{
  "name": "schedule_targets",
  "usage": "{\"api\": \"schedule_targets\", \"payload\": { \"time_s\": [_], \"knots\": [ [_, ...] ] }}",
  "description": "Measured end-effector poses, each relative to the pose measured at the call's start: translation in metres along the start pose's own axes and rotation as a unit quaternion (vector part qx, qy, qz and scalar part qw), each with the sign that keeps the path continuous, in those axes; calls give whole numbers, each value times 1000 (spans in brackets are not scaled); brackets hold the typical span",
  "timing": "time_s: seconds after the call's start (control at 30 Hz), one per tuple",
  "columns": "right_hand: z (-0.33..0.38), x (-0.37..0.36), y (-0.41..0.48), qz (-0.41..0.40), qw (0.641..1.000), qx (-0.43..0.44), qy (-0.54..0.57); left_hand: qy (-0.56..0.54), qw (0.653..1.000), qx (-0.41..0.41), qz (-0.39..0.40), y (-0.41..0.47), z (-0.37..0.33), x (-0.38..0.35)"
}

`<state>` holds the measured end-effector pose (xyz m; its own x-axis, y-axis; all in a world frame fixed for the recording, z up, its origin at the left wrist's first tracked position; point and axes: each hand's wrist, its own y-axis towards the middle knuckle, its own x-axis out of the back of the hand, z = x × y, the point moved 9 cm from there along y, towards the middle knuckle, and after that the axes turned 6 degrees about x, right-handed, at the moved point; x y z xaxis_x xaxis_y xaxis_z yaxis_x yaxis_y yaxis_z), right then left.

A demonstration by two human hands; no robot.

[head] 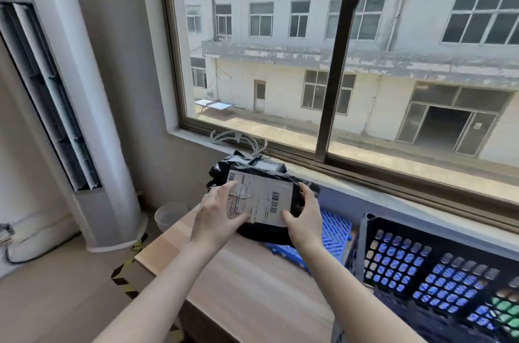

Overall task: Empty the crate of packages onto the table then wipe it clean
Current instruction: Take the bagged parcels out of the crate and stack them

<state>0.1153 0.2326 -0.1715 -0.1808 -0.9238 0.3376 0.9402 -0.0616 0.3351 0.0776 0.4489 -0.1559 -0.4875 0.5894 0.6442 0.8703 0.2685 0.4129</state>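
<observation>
A black plastic package [264, 196] with a white shipping label faces me at the far left of the wooden table [247, 286]. My left hand [216, 219] grips its left edge and my right hand [304, 219] grips its right edge. More black packages [247, 161] are piled just behind it against the window sill. The black lattice crate [421, 267] stands at the right on the table; its inside is mostly hidden. A flat blue lattice panel [334, 233] lies between the held package and the crate.
A tall white air conditioner [70, 106] stands on the floor at left. A pale bin [170, 216] sits beyond the table's left end. Yellow-black tape [123, 278] marks the floor by the table corner. The window [337, 61] runs along the back.
</observation>
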Motion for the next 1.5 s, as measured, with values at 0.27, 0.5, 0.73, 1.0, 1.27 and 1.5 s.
{"api": "schedule_targets", "payload": {
  "time_s": [0.27,0.5,0.73,1.0,1.27,1.5],
  "knots": [
    [-23,-100,59,9,999,-36,-2,-12,998,17,62,81,89,-9],
    [-53,-159,146,16,998,-58,-16,-23,996,18,89,173,134,-38],
    [-66,-220,238,64,994,-66,-65,15,983,47,176,267,175,-75],
    [-105,-266,285,72,987,-116,-82,24,968,59,244,330,223,-128],
    [-143,-310,311,89,966,-183,-161,24,936,60,345,373,270,-194],
    [-166,-330,320,75,954,-212,-196,83,911,34,402,390,304,-229]
  ]
}}
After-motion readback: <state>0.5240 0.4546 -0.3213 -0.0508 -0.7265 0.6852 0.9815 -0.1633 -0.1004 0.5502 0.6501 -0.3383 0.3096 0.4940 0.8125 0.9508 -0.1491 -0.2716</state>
